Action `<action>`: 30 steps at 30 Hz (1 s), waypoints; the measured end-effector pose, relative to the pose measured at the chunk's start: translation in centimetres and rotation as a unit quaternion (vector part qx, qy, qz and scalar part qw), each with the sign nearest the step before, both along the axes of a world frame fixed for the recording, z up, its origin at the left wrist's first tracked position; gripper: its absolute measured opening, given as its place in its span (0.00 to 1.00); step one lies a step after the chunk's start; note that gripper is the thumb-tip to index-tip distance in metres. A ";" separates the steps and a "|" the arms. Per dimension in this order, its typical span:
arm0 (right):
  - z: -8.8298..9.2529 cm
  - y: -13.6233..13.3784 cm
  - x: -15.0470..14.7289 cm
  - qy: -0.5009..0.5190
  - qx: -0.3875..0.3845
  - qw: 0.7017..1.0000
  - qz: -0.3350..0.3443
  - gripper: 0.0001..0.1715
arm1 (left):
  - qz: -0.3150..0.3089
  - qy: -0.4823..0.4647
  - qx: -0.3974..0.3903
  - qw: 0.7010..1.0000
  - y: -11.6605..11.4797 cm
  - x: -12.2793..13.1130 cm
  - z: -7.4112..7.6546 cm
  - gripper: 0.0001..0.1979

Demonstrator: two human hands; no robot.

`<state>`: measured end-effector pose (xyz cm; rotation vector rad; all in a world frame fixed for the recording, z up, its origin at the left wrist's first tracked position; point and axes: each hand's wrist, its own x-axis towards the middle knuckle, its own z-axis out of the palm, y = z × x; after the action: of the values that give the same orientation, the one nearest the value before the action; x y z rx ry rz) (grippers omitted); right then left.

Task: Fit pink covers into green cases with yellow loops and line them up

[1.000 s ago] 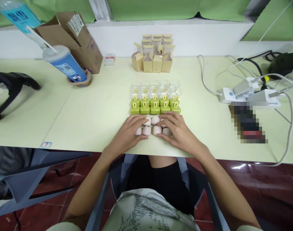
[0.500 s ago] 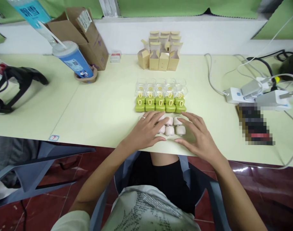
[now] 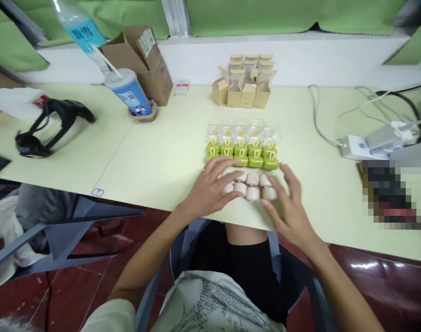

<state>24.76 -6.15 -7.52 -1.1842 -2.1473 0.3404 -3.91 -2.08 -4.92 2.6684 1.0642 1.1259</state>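
Observation:
Several small pale pink cases [image 3: 252, 186] lie in a cluster near the front edge of the pale table [image 3: 155, 157]. My left hand [image 3: 210, 191] rests on the cluster's left side, fingers spread flat over the cases. My right hand [image 3: 289, 207] hovers at the cluster's right side, fingers apart, touching or almost touching the rightmost case. Just behind the pink cases sit two rows of green cases [image 3: 241, 154] with yellow loops. Clear plastic lids [image 3: 243, 129] stand behind those.
Small tan cartons [image 3: 243, 83] stand at the back wall. At back left are an open cardboard box [image 3: 144, 60], a blue cup [image 3: 129, 94] and a tilted bottle [image 3: 77, 25]. A black tool [image 3: 54, 127] lies left. Cables and white adapters [image 3: 376, 143] crowd the right.
The view has swung to the left. My right hand has drawn back to the right of the pink cases and spread its fingers; my left hand stays on the cluster.

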 end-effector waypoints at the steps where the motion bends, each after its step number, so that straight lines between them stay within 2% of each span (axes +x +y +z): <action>1: 0.4 0.6 0.7 0.028 0.012 0.999 -0.030 0.41 | 0.028 -0.041 0.008 0.999 0.8 -0.8 0.1 0.19; 3: 0.8 3.1 2.1 0.084 0.036 0.991 -0.096 0.30 | 0.090 -0.129 -0.006 0.987 3.4 -2.8 -0.1 0.15; 4: 0.9 5.1 2.7 0.127 0.039 0.984 -0.121 0.25 | 0.113 -0.182 -0.038 0.976 5.2 -3.7 -0.4 0.18; 5: 0.8 7.4 3.1 0.184 0.028 0.973 -0.136 0.22 | 0.124 -0.241 -0.086 0.959 7.3 -4.5 -0.8 0.24; 7: 0.3 12.8 3.5 0.293 -0.027 0.943 -0.154 0.20 | 0.143 -0.358 -0.224 0.895 11.4 -5.4 -1.7 0.30; 8: 0.0 15.5 3.5 0.343 -0.052 0.924 -0.159 0.22 | 0.149 -0.399 -0.292 0.856 13.2 -5.4 -2.1 0.29; 10: -0.9 20.1 3.2 0.384 -0.116 0.902 -0.159 0.32 | 0.149 -0.451 -0.360 0.803 15.8 -4.9 -2.6 0.27; 12: -1.8 22.8 2.5 0.394 -0.161 0.891 -0.156 0.45 | 0.142 -0.477 -0.382 0.779 16.8 -4.0 -2.8 0.26; 14: -2.6 23.4 1.6 0.399 -0.192 0.886 -0.137 0.54 | 0.131 -0.486 -0.390 0.771 16.7 -3.2 -2.8 0.27; 16: -3.2 22.7 0.8 0.401 -0.206 0.885 -0.115 0.58 | 0.112 -0.483 -0.397 0.772 16.2 -2.6 -2.7 0.28; 21: -3.5 21.0 -0.2 0.383 -0.213 0.892 -0.111 0.61 | 0.065 -0.466 -0.411 0.781 15.7 -1.6 -3.0 0.32; 30: -3.1 21.2 -0.6 0.361 -0.213 0.901 -0.110 0.62 | 0.065 -0.447 -0.412 0.791 17.0 -1.7 -4.8 0.38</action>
<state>24.19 15.03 -10.64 -1.2535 -1.3089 1.0090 -5.58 14.94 -9.72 1.1726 1.1251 1.2878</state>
